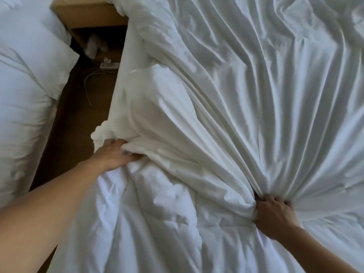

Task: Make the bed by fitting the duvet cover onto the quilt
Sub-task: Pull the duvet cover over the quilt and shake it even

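We see left hand (116,152) clutching bunched duvet cover (246,91) edge at bed's left edge, quilt (157,223) bare below. Right hand (273,215) clenched round gathered cover folds mid-bed. We judge: cover partway on; next, draw cover toward foot.

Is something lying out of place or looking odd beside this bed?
Yes. On the brown floor between the beds lies a white power strip with loose thin wires, beside crumpled white items that I cannot identify. Both hands only grip white bedding.
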The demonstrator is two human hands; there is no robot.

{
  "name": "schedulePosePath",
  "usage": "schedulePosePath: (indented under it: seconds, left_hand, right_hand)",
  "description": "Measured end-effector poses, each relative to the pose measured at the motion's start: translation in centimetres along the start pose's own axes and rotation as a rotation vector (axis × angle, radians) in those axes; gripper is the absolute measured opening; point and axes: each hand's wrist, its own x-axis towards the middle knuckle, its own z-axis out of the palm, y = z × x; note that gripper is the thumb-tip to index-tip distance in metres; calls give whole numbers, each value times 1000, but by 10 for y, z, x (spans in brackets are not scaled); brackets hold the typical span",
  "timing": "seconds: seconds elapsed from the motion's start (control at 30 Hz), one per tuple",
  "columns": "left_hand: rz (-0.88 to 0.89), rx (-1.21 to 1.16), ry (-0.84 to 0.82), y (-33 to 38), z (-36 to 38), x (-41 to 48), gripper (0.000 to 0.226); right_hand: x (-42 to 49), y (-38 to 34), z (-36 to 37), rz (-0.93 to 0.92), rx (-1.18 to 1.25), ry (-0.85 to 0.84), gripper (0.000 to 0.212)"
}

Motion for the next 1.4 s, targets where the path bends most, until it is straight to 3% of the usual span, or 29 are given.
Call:
schedulePosePath:
  seconds: [0.07, 0.17, 0.2, 0.27, 0.33, 0.4, 0.47, 0.53, 0.57, 0.63, 0.73, 0.87, 0.97, 1.03, 1.1, 1.27, 1.4]
  left_hand:
    - [62, -200, -79, -11, -5, -7, 117]
    - [148, -382, -58, -15, 14, -13, 85]
    - [173, -396, -46, -15, 26, -11, 78]
    - [177, -202, 6, -16, 45, -7, 78]
    - [192, 53, 127, -22, 51, -8, 77]
    - [389, 263, 312, -36, 42, -9, 63]
    - [618, 344, 374, -66, 30, -5, 44]
    - [720, 247, 252, -98, 14, 6, 33]
    - [714, 176, 192, -114, 4, 13, 32]
    - [697, 101, 249, -138, -9, 30, 37]
    - [656, 211, 316, -152, -11, 48, 61]
    - [687, 162, 373, -139, 10, 56, 41]
    - [803, -116, 483, -135, 28, 51, 36]
    - [846, -407, 475, -139, 36, 41, 44]
    - [863, -542, 498, -148, 44, 36, 41]
    - [843, -415, 539, -195, 53, 23, 19]
    - [931, -341, 626, -231, 69, -7, 36]
  right_hand:
    - [-1, -3, -6, 27, -7, -55, 50]
    - [-1, -29, -19, 103, 19, -184, 67]
    - [-4, -48, -26, 154, 106, -145, 78]
    - [-16, -108, -45, 153, 358, 164, 93]
    - [-27, -186, -68, -57, 543, 579, 89]
    - [-24, -264, -98, -204, 684, 695, 79]
    - [-11, -330, -114, -150, 888, 494, 73]
    - [1, -372, -109, -1, 1009, 250, 82]
    - [0, -387, -100, 49, 974, 199, 87]
    - [-5, -405, -76, 132, 845, 256, 89]
    - [-6, -420, -50, 192, 719, 377, 89]
    - [7, -431, -30, 263, 536, 508, 76]
    - [20, -431, -9, 265, 460, 714, 52]
    - [33, -429, 7, 245, 445, 862, 37]
    - [44, -428, 15, 223, 431, 958, 30]
    - [46, -426, 14, 244, 384, 971, 35]
    - [45, -424, 9, 179, 496, 1066, 30]
